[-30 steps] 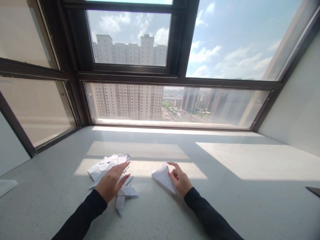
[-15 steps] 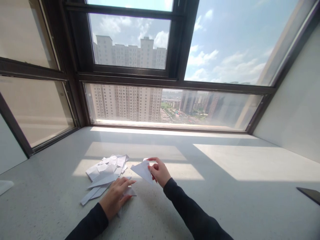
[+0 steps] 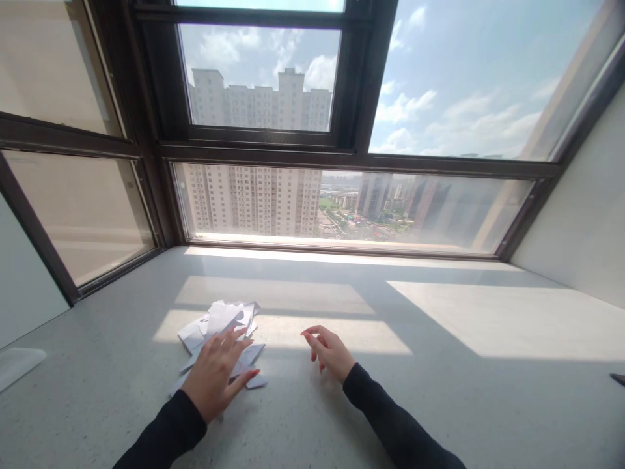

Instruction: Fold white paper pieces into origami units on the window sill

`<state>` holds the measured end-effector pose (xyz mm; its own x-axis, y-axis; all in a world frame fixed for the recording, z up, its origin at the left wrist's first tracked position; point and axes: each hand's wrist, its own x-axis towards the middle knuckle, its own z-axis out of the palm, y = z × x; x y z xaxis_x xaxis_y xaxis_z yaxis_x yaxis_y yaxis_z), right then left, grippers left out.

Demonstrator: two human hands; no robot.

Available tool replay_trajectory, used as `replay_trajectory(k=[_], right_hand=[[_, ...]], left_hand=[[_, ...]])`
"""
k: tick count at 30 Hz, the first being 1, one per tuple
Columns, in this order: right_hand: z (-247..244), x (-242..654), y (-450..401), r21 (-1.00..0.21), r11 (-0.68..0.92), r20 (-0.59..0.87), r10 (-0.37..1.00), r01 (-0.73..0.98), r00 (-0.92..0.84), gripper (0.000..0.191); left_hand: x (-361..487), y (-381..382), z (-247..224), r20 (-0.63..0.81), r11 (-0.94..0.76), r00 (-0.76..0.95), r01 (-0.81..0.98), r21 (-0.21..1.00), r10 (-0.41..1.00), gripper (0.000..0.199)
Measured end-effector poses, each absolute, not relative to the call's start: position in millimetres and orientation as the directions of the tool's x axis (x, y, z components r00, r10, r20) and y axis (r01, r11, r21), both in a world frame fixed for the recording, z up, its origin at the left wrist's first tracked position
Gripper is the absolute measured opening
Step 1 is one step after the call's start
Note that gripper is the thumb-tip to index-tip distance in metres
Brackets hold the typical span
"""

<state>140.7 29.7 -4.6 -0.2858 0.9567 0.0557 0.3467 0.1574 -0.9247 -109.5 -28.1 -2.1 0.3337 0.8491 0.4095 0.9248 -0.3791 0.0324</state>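
A loose heap of folded white papers lies on the pale speckled sill, left of centre. My left hand rests over the near side of the heap, fingers spread and palm down, hiding some of the pieces. Just beyond its thumb, a small folded piece pokes out. To the right of the heap, my right hand is held over the sill with no paper in it. Its thumb and index fingertips are close together and the other fingers curl loosely.
Dark window frames border the far side of the sill. A translucent white object lies at the left edge. The tip of a dark flat object shows at the right edge.
The white triangular paper has left my right hand, which has moved right and slightly down. My left hand has shifted left with its fingers more spread. The whole view has turned slightly left.
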Motion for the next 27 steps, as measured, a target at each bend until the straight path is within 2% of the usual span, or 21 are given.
replay_trajectory(k=[3,5,8,10,14,16,19,21,24,27], right_hand=[[-11.9,160.0,36.4,-0.928,0.117,0.044,0.977,0.354,-0.208,0.035],[-14.1,166.0,39.1,-0.934,0.115,0.046,0.978,0.339,-0.204,0.037],[-15.8,168.5,39.4,-0.936,0.123,0.040,0.968,0.329,-0.247,0.040],[-15.7,168.2,37.9,-0.933,0.136,0.048,0.965,0.334,-0.259,0.041],[-13.0,167.1,34.5,-0.930,0.142,0.067,0.972,0.338,-0.224,0.042],[-12.2,166.4,33.4,-0.924,0.153,0.079,0.973,0.349,-0.219,0.041],[-14.0,164.7,32.2,-0.902,0.204,0.128,0.968,0.381,-0.214,0.035],[-16.6,163.2,31.4,-0.889,0.220,0.148,0.968,0.401,-0.204,0.033],[-20.0,161.2,30.0,-0.856,0.247,0.177,0.966,0.454,-0.190,0.031],[-21.0,159.8,28.0,-0.783,0.308,0.235,0.951,0.541,-0.201,0.027]], left_hand=[[-99.5,-17.6,-15.3,0.338,-0.335,0.308,0.942,0.026,0.889,0.061],[-96.1,-11.8,-17.1,0.316,-0.342,0.311,0.939,0.046,0.896,0.055],[-95.9,-4.5,-8.4,0.391,-0.368,0.311,0.927,0.076,0.866,0.045],[-97.4,0.7,-1.9,0.429,-0.273,0.213,0.958,0.082,0.878,0.050],[-93.2,8.8,-0.1,0.371,-0.044,0.017,0.997,0.064,0.928,0.059],[-81.6,8.4,1.0,0.408,-0.074,0.049,0.996,0.047,0.912,0.055],[-52.0,2.4,11.2,0.451,-0.244,0.197,0.969,0.048,0.871,0.044],[-30.1,-2.0,19.9,0.358,-0.359,0.313,0.930,0.071,0.880,0.042],[-6.1,-4.5,24.0,0.163,-0.379,0.364,0.923,0.071,0.917,0.049],[1.8,-3.0,14.9,0.065,-0.411,0.407,0.910,0.056,0.911,0.047]])
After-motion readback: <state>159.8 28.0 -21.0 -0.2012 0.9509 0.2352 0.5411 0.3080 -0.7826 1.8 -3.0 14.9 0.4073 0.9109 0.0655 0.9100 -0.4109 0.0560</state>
